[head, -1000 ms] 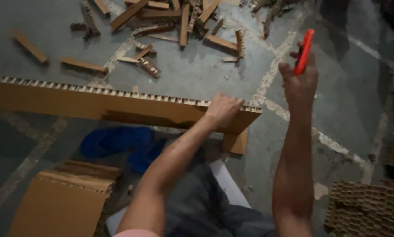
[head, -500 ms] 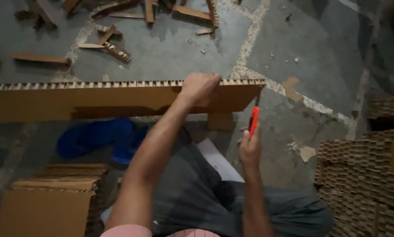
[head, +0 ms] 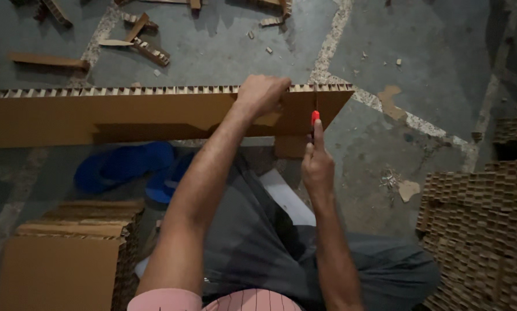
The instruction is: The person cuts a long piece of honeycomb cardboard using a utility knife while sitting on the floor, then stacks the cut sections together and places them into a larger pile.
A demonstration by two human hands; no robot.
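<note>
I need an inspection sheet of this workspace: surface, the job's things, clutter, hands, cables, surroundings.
Surface: grey concrete floor with pale cracks.
Job's things: long honeycomb cardboard strip, held on edge; red cutter against it near its right end.
Clutter: cardboard offcuts beyond the strip; blue sandals under it.
Hands: left hand grips the strip's top edge; right hand holds the cutter.
Cables: nothing seen.
Surroundings: honeycomb cardboard stacks at right and lower left.

Blue sandals (head: 126, 167) lie at centre left on the grey floor (head: 431, 52). Cardboard offcuts (head: 146, 46) scatter along the top. Honeycomb cardboard stacks sit lower left (head: 68, 253) and lower right (head: 483, 224).
</note>
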